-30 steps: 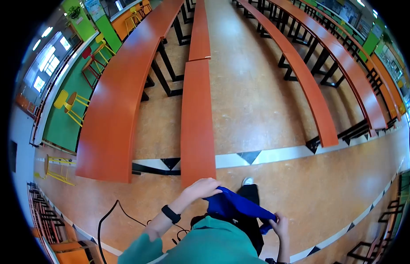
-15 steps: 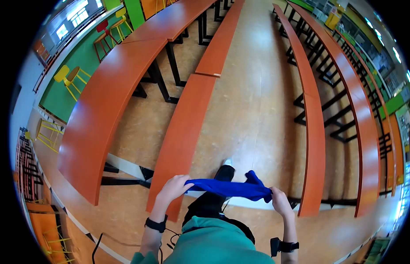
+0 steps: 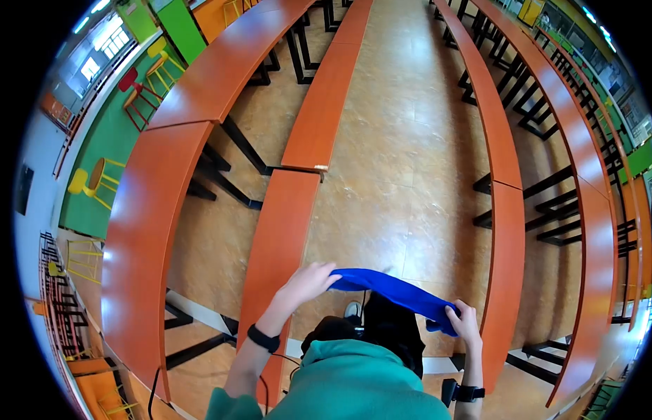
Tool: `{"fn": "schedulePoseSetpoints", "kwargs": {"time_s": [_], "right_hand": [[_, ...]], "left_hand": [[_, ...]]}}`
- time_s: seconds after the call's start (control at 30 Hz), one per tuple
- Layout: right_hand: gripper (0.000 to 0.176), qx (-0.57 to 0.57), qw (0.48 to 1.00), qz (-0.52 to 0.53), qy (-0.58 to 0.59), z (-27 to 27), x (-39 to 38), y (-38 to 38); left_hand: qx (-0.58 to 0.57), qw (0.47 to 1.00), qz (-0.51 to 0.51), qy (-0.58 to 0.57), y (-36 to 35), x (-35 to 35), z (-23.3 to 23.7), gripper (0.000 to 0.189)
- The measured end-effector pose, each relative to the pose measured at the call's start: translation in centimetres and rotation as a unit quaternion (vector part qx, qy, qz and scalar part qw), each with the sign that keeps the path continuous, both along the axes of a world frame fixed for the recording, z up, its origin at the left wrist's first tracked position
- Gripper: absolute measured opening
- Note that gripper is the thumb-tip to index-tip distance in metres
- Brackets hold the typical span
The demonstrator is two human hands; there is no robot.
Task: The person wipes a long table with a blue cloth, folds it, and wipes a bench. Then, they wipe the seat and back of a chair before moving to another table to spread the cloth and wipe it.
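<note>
A blue cloth (image 3: 392,292) is stretched between both hands in front of my chest. My left hand (image 3: 308,282) grips its left end, just above the near orange bench (image 3: 287,224). My right hand (image 3: 465,320) is closed on the bunched right end, close to the inner edge of the right orange bench (image 3: 504,259). Each wrist wears a black band. Below the cloth I see my teal top, dark trousers and one white shoe (image 3: 352,309).
Long orange tables (image 3: 165,189) and benches run away from me in rows on both sides, on black legs. A tan floor aisle (image 3: 403,154) lies between the two benches ahead. Yellow and red stools (image 3: 95,178) stand on green flooring at the left.
I have walked forward into the aisle between the benches. The cloth, bunched near my body a second ago, is now pulled out longer between my hands.
</note>
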State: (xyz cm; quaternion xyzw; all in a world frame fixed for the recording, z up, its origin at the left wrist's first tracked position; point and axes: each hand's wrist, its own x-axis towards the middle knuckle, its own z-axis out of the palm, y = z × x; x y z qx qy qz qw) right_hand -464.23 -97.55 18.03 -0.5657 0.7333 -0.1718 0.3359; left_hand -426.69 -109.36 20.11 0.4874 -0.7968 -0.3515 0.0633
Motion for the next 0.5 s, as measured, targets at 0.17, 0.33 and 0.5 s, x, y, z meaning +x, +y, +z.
{"fn": "schedulePoseSetpoints", "kwargs": {"time_s": [0.17,0.33,0.5], "right_hand": [[0.038,0.069,0.995,0.008,0.067,-2.4,-5.2,-11.5],[0.032,0.036,0.993,0.038,0.104,-4.2,-9.9,-26.8],[0.025,-0.035,0.976,0.149,0.157,-1.9,-10.7,-43.6]], "left_hand": [[0.007,0.999,-0.036,0.024,-15.0,-6.5,-0.4,0.024],[-0.03,0.999,-0.04,0.015,-27.9,-11.0,-1.7,0.027],[0.009,0.994,0.102,0.035,-37.4,-10.9,0.8,0.028]]}}
